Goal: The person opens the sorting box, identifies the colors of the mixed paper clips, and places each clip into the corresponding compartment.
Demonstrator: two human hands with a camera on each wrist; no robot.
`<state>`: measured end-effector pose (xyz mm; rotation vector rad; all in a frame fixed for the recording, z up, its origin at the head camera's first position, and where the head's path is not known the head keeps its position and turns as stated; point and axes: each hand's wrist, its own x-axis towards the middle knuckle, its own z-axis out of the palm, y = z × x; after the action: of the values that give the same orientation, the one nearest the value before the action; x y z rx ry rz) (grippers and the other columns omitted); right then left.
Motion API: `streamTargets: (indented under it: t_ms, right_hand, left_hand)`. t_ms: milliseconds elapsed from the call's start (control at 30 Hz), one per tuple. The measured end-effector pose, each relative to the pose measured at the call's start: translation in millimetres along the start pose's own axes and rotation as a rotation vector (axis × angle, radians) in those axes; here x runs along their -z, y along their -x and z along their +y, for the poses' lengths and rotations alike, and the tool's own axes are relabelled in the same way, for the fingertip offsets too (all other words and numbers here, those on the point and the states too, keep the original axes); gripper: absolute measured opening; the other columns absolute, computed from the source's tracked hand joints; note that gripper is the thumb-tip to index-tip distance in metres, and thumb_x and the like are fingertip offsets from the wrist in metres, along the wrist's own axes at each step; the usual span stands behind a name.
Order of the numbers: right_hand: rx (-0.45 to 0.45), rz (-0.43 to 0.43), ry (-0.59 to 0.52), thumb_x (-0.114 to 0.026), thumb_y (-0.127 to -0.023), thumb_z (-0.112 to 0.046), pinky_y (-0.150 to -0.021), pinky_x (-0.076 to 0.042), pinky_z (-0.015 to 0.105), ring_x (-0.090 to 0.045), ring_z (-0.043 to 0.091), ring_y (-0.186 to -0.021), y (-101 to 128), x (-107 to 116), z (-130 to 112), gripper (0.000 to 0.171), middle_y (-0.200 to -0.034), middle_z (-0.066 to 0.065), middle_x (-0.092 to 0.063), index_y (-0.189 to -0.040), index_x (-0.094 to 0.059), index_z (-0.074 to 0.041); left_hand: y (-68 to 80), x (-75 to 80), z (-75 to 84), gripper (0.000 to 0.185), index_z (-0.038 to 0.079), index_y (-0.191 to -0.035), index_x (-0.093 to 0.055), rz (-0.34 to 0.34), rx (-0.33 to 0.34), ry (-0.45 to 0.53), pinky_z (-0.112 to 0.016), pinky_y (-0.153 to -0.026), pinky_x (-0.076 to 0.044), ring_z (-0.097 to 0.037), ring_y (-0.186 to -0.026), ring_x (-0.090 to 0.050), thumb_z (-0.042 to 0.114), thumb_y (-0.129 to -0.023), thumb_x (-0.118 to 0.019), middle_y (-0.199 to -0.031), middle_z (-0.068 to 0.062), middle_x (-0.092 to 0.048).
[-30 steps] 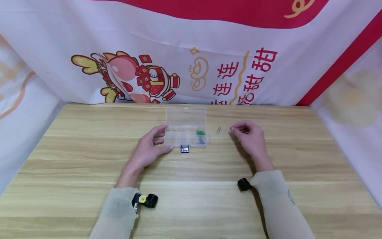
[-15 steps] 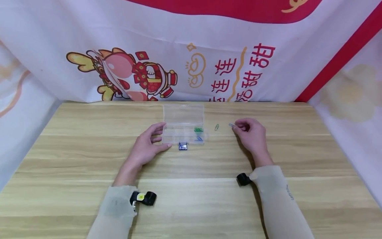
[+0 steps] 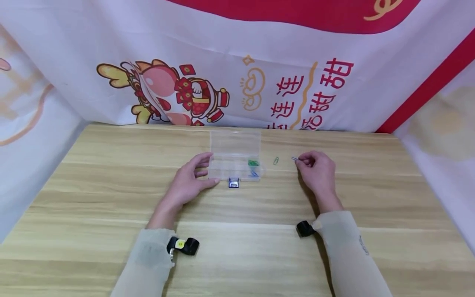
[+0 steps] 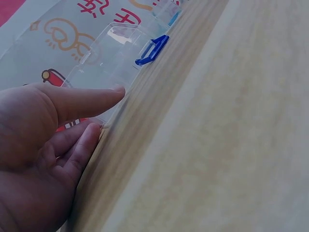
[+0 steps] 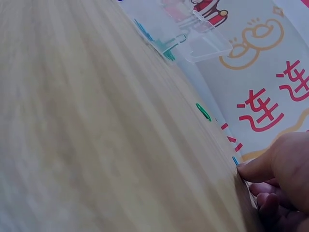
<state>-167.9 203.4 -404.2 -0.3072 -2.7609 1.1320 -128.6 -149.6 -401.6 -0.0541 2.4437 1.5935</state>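
My left hand holds the left end of a clear plastic compartment box, thumb along its front and fingers at its side. The box lies on the table with its lid raised at the back and a blue latch at the front. Green paper clips lie in the back right compartment, blue paper clips in the front right one. To the right, my right hand pinches a blue paper clip between thumb and forefinger. A single green paper clip lies between box and hand.
The wooden table ends at the back against a printed cloth, with more cloth along both sides. A black wrist camera is strapped to the left sleeve, another camera to the right one.
A blue paper clip has come into sight between the right fingertips, and that hand has moved slightly away from the loose green clip. The left hand keeps its hold on the box.
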Motion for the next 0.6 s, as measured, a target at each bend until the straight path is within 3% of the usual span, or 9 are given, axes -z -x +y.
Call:
streamTargets:
  t_ms: [367, 600]
  right_hand:
    - [-0.026, 0.024, 0.031, -0.073, -0.101, -0.015, -0.075, -0.049, 0.029, -0.064, 0.026, -0.088, 4.9, -0.7, 0.6, 0.014, -0.102, 0.014, -0.073, -0.107, -0.079, -0.004]
    - [-0.033, -0.007, 0.048, -0.070, -0.103, -0.017, -0.077, -0.049, 0.030, -0.063, 0.027, -0.091, 3.4, -2.5, -3.1, 0.015, -0.103, 0.013, -0.070, -0.107, -0.075, -0.003]
  left_hand:
    - [1.5, -3.2, 0.7, 0.080, 0.024, -0.162, -0.047, -0.001, -0.018, 0.012, -0.051, -0.123, -0.050, -0.038, -0.143, -0.058, 0.009, -0.093, -0.084, -0.162, -0.013, -0.053]
    - [2.9, -1.0, 1.0, 0.080, 0.025, -0.162, -0.048, 0.015, -0.009, 0.013, -0.050, -0.123, -0.050, -0.037, -0.143, -0.058, 0.009, -0.093, -0.084, -0.161, -0.012, -0.053]
